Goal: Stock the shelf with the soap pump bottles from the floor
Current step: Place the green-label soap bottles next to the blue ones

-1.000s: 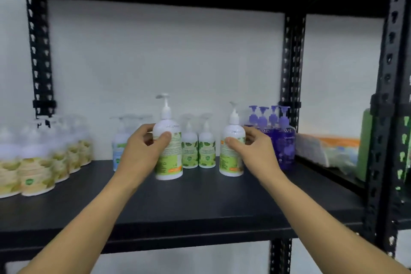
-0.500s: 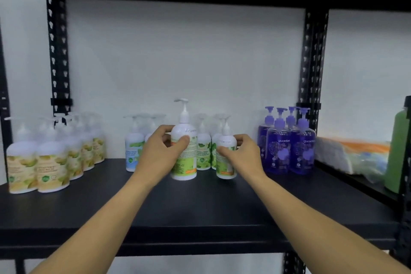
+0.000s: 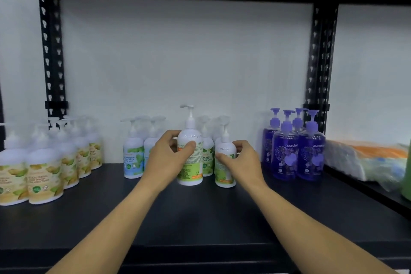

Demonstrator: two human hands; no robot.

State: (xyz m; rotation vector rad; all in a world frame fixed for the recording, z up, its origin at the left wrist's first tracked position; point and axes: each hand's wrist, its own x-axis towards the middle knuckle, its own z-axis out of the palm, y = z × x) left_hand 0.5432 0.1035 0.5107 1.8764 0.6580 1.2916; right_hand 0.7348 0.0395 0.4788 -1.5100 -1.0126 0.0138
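Looks like a shop or stockroom, not a home. Black slotted-angle steel rack: perforated uprights (image 3: pixel 53 55) at the back, flat black shelf (image 3: pixel 200 213), another deck overhead, plain white wall behind. Stock is grouped by product, many identical units each: yellow-label pump bottles (image 3: pixel 44 176) in rows on the left, blue-label ones (image 3: pixel 133 158) and green-label ones (image 3: pixel 208 158) mid-shelf, purple "guardian" soap bottles (image 3: pixel 285 158) on the right. Adjacent bay to the right holds plastic-wrapped packs (image 3: pixel 364 162). Labels mostly face front, retail-style.
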